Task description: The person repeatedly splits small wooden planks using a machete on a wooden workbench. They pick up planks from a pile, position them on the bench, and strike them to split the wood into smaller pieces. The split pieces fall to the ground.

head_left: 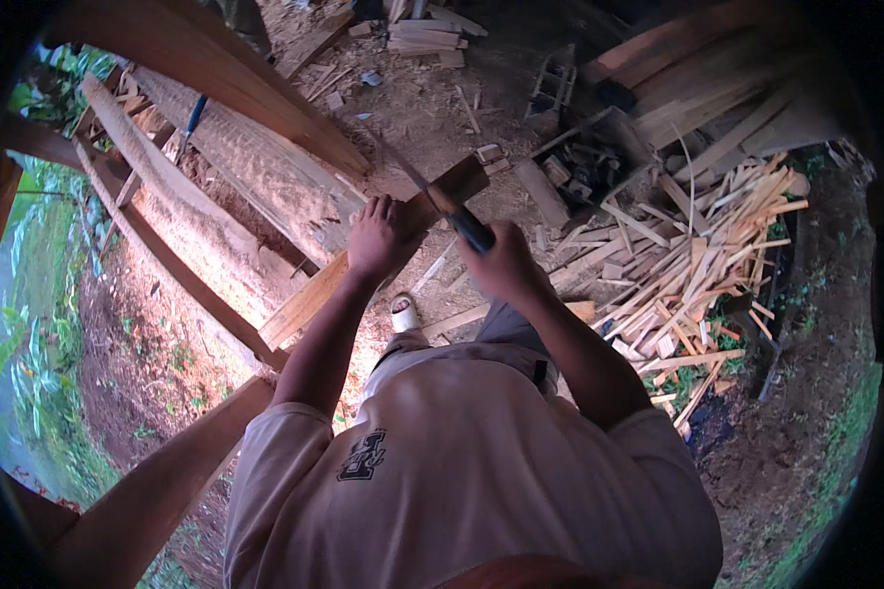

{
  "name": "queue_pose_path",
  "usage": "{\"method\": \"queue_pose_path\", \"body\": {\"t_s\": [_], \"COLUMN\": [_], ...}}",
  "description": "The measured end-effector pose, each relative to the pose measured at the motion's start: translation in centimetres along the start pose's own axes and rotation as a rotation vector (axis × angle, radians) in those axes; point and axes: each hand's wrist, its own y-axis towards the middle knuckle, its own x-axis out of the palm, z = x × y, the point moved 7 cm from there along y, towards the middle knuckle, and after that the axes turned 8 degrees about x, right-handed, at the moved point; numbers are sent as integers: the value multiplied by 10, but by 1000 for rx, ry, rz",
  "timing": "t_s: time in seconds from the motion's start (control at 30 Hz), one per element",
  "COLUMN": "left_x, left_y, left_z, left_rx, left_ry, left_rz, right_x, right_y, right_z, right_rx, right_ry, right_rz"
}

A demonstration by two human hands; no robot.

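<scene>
A long wooden plank runs slantwise in front of me, from beside my left forearm to a darker far end. My left hand is closed over it near the middle, fingers bent across its upper face. My right hand is wrapped round the black handle of what looks like a handsaw. Its narrow blade points away to the far left and crosses the plank close to the far end. Whether the teeth have cut into the wood, I cannot tell.
Split wood scraps lie heaped at the right. Large boards and a curved beam lean at the left, where a blue-handled tool rests. Wood shavings cover the ground. A stack of short pieces sits at the far side.
</scene>
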Motion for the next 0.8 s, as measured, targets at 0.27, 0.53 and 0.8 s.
{"method": "queue_pose_path", "body": {"t_s": [0.27,0.53,0.8], "left_x": [0,18,-3], "left_y": [-1,-3,-4], "left_z": [-5,-12,-4], "left_rx": [-38,-17,-9], "left_ry": [8,35,53], "left_rz": [-21,20,31], "right_x": [27,-84,-90], "right_y": [4,-168,-133], "right_z": [32,42,-14], "right_rx": [77,98,-87], "right_ry": [283,60,-6], "right_rz": [-68,2,84]}}
